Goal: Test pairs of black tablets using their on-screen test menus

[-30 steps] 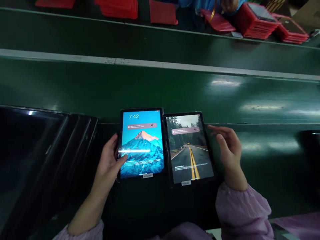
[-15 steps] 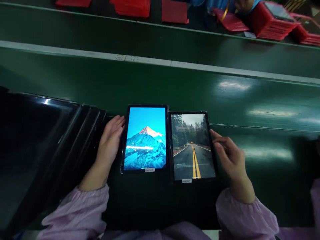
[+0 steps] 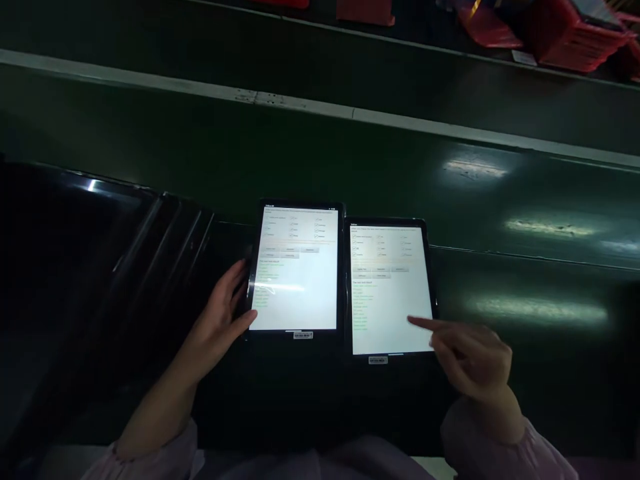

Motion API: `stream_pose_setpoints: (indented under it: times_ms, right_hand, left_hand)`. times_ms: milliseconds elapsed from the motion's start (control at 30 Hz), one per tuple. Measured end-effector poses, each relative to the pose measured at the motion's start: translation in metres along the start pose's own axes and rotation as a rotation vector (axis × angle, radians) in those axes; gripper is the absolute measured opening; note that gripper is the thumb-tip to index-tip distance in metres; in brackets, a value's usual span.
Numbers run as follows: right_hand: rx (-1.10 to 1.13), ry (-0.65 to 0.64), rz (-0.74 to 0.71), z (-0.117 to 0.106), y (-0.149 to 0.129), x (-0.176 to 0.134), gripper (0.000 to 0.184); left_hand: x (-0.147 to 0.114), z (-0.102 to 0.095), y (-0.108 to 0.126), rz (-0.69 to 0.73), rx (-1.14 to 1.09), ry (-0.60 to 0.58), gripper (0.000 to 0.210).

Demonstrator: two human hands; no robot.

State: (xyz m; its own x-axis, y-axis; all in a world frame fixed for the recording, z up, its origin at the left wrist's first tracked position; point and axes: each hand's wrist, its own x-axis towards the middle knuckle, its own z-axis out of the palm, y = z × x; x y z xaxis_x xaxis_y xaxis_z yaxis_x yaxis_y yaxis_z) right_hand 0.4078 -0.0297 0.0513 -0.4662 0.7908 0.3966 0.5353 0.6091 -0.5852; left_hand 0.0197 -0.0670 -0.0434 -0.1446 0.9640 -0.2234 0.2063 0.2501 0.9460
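Two tablets lie side by side on the dark green bench, both lit with white screens of checkboxes, grey buttons and green text lines. My left hand (image 3: 220, 313) grips the left tablet (image 3: 295, 287) at its left edge, thumb on the lower front corner and fingers along the side. Over the lower right of the right tablet (image 3: 387, 300) is my right hand (image 3: 475, 353), index finger stretched out and the other fingers curled, holding nothing. Whether that fingertip touches the glass, I cannot tell. Each tablet has a small white label at its bottom edge.
A row of dark, glossy flat panels (image 3: 125, 267) leans at the left. Beyond a pale strip (image 3: 300, 103) across the bench lie red sleeves (image 3: 365, 10) and a stack of red-wrapped items (image 3: 575, 37) at the far right.
Both screens have switched from pictures of a mountain and a road to white pages. My left hand has closed on its tablet's edge. My right index finger has moved over the right screen.
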Motion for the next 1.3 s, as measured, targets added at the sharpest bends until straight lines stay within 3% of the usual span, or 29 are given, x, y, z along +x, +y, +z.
stream_pose_setpoints:
  times_ms: [100,200,367,500,633,700,833,967,1300]
  right_hand:
    - [0.015,-0.148,-0.089,0.003,-0.019,-0.008,0.035]
    - [-0.043,-0.245,-0.091,0.006,-0.025,-0.015,0.04]
    - [-0.197,-0.097,0.007,0.007,-0.018,-0.017,0.031]
    - [-0.085,-0.023,0.002,0.006,-0.019,-0.015,0.027]
    - [-0.066,-0.054,-0.018,0.002,-0.024,-0.015,0.028]
    - [-0.072,-0.087,-0.025,-0.001,-0.027,-0.017,0.03]
    - [-0.077,-0.173,-0.026,-0.003,-0.031,-0.021,0.037]
    - [-0.065,-0.222,-0.038,-0.003,-0.034,-0.02,0.033]
    - [-0.133,-0.21,-0.014,0.001,-0.029,-0.016,0.04]
  left_hand:
    - [-0.011,-0.009,-0.005,-0.026,0.089,-0.121,0.096]
    - [-0.017,-0.013,-0.004,-0.037,0.186,-0.185,0.107]
    - [-0.021,0.004,0.009,-0.027,0.374,-0.131,0.116]
    - [-0.012,0.019,0.016,0.036,0.468,-0.014,0.11]
    - [0.005,0.023,0.016,0.048,0.293,0.122,0.102]
    - [0.009,0.021,0.015,0.07,0.188,0.132,0.102]
    - [0.007,0.014,0.014,0.085,0.15,0.104,0.105]
    - [0.001,0.009,0.018,0.089,0.143,0.038,0.096]
    - [0.0,0.003,0.021,0.026,0.103,0.004,0.09]
